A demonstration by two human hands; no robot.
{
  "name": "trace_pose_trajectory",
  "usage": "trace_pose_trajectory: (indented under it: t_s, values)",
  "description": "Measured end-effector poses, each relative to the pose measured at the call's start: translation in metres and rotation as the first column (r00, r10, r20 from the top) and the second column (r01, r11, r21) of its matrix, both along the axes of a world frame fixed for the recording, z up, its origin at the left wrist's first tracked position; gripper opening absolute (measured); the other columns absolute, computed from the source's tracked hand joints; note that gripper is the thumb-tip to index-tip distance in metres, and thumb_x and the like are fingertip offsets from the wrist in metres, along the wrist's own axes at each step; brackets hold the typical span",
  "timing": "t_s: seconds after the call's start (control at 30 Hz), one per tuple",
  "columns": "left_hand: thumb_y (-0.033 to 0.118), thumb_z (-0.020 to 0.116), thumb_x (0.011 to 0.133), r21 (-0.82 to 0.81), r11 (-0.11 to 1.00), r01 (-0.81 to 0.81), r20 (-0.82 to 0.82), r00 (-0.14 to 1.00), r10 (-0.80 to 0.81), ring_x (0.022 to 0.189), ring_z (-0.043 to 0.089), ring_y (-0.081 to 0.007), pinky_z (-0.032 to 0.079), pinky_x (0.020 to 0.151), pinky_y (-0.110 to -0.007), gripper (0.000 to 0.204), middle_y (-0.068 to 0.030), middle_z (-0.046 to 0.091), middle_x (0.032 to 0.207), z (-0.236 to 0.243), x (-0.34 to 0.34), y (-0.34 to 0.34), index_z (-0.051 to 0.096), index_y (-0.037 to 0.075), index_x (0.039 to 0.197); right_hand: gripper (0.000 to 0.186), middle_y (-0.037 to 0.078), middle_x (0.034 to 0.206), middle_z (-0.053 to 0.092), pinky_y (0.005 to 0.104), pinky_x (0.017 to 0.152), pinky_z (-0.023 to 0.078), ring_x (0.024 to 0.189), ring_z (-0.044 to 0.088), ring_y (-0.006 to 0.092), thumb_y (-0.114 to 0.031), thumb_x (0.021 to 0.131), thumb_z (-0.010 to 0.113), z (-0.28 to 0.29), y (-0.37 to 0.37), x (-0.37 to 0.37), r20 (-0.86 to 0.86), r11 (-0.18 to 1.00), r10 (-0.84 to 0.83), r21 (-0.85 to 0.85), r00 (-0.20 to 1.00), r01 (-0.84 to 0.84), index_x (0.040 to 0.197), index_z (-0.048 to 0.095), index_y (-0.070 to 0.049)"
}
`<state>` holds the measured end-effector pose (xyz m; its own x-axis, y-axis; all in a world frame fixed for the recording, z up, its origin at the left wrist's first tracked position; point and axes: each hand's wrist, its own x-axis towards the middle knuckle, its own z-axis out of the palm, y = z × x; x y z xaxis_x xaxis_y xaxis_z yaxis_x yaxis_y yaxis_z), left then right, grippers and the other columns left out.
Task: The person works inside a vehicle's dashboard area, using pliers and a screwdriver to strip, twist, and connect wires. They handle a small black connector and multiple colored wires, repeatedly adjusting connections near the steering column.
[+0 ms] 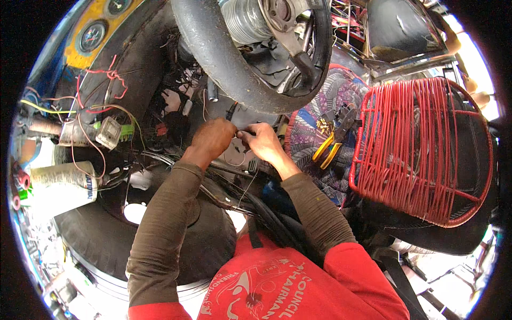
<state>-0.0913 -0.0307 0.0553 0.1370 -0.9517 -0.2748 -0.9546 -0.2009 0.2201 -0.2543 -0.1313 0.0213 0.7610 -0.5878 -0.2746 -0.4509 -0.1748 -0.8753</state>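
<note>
My left hand [213, 137] is closed, its fingertips meeting those of my right hand [261, 141] below the steering wheel [242, 80]. Between them they pinch a thin wire [234, 164], which loops down under the fingers. A short black cable end [231, 111] sticks up just above where the hands meet. The exact point of the grip is hidden by the fingers. To the right of my right hand, yellow-handled pliers [335, 140] lie on patterned cloth [341, 104], next to several small yellowish pieces [322, 126].
A red corded seat [416, 152] stands at the right. Beneath my left forearm is a large black tyre [106, 240]. Loose wires [106, 74] hang at the left, near a yellow gauge panel [80, 56] and a white container [64, 184]. Cables [229, 202] cross below my hands.
</note>
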Motion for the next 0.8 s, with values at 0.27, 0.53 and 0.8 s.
trace_pose_trajectory:
  t_s: [0.27,0.53,0.8]
  values:
    - [0.012,0.062,0.087,0.026,0.998,-0.055,0.13,0.99,0.052,0.092,0.072,-0.0381,0.061,0.077,-0.05,0.017,-0.0195,0.073,0.099,0.005,-0.007,0.008,0.077,0.005,0.09,0.02,0.016,0.097,0.07,0.0398,0.071,0.056,0.083,0.071,0.0272,-0.018,0.092,0.075,0.062,0.02,-0.049,0.141,0.961,-0.205,-0.161,0.968,0.227,0.104,0.072,-0.003]
    - [0.016,0.066,0.09,-0.234,0.914,-0.33,-0.03,0.943,0.333,0.101,0.072,-0.0356,0.061,0.082,-0.046,0.019,-0.021,0.074,0.1,-0.028,-0.015,0.027,0.077,0.003,0.096,0.02,0.018,0.095,0.072,0.0407,0.077,0.054,0.085,0.069,0.0341,-0.02,0.095,0.067,0.039,0.019,0.06,0.148,0.877,0.118,-0.48,0.982,-0.033,0.098,0.073,-0.001]
    - [0.021,0.064,0.092,0.096,0.978,-0.185,0.066,0.982,0.179,0.094,0.074,-0.0339,0.061,0.079,-0.046,0.023,-0.0188,0.075,0.105,-0.009,-0.009,0.029,0.076,0.005,0.103,0.02,0.019,0.093,0.07,0.0417,0.077,0.053,0.086,0.068,0.0325,-0.018,0.093,0.065,-0.071,0.019,0.136,-0.151,0.766,0.114,-0.616,0.982,-0.183,0.101,0.071,-0.001]
